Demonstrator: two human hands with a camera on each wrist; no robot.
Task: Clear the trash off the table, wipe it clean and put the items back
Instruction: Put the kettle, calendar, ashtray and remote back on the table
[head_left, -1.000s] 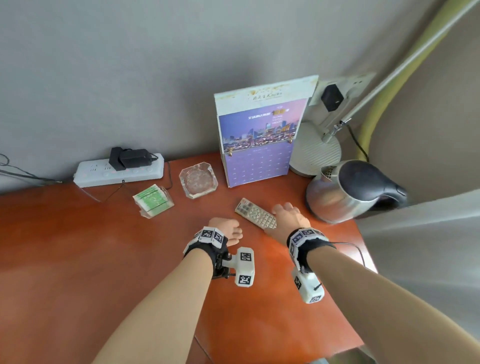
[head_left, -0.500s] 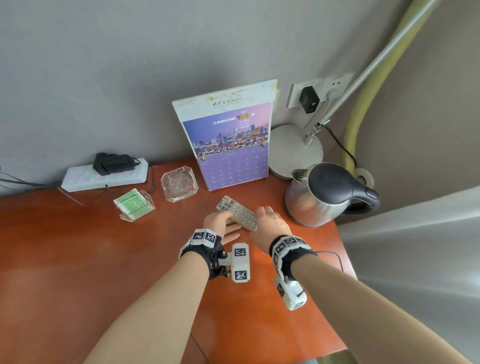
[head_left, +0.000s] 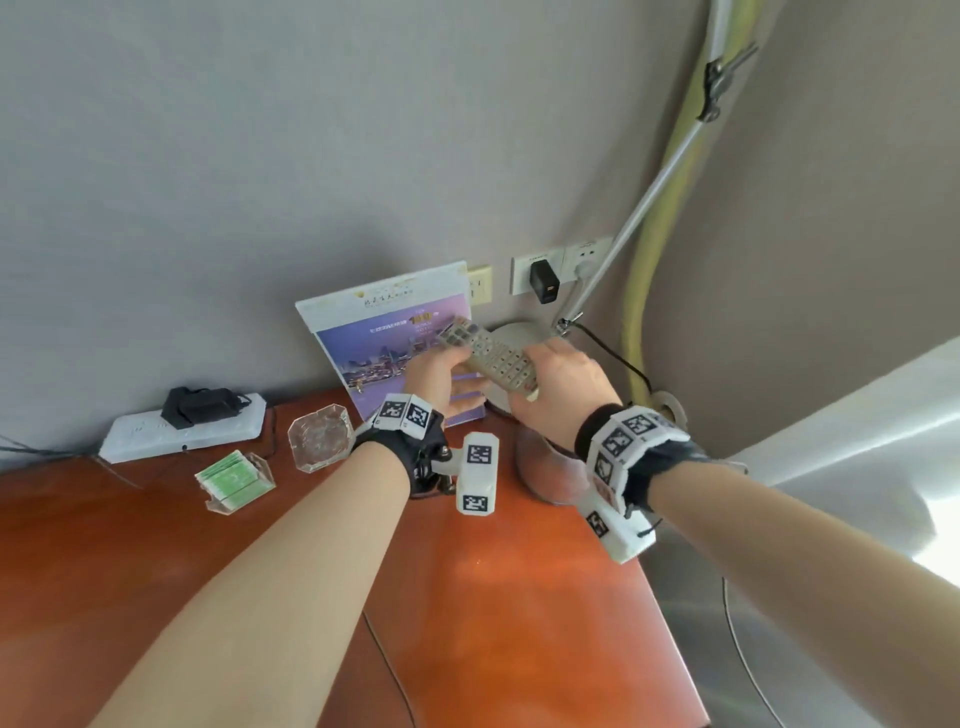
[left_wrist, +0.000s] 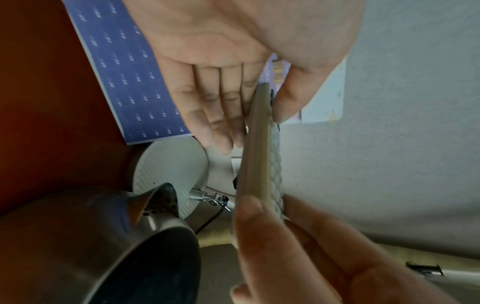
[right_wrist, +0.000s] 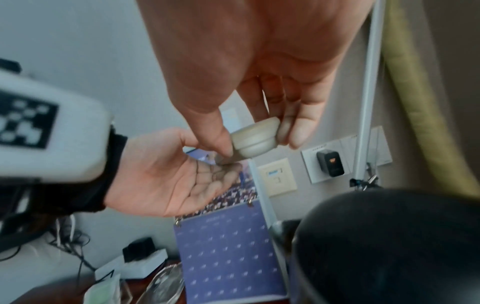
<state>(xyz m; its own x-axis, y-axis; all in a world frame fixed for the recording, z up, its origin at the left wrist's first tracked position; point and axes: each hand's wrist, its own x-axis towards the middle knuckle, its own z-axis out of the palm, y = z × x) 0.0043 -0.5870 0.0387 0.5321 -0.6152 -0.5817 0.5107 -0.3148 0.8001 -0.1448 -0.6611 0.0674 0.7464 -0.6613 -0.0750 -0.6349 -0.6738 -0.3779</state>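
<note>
A beige remote control (head_left: 488, 358) is held in the air above the orange wooden table (head_left: 493, 597), in front of a purple standing calendar (head_left: 363, 338). My right hand (head_left: 558, 387) pinches its near end (right_wrist: 255, 139) between thumb and fingers. My left hand (head_left: 444, 374) holds the far part. Its nearly straight fingers (left_wrist: 218, 115) lie under the remote (left_wrist: 259, 154) and its thumb sits on the button side. No trash or cloth is in view.
A steel kettle (left_wrist: 91, 246) stands just below my right wrist, beside a round lamp base (left_wrist: 168, 164). On the left are a glass ashtray (head_left: 318, 436), a clear holder of green cards (head_left: 236, 478) and a white power strip (head_left: 182, 428). Wall sockets (head_left: 543, 273) sit behind.
The remote lay on the table under my right hand a second ago. Both hands have since taken it and lifted it up in front of the calendar. The head view has tilted upward.
</note>
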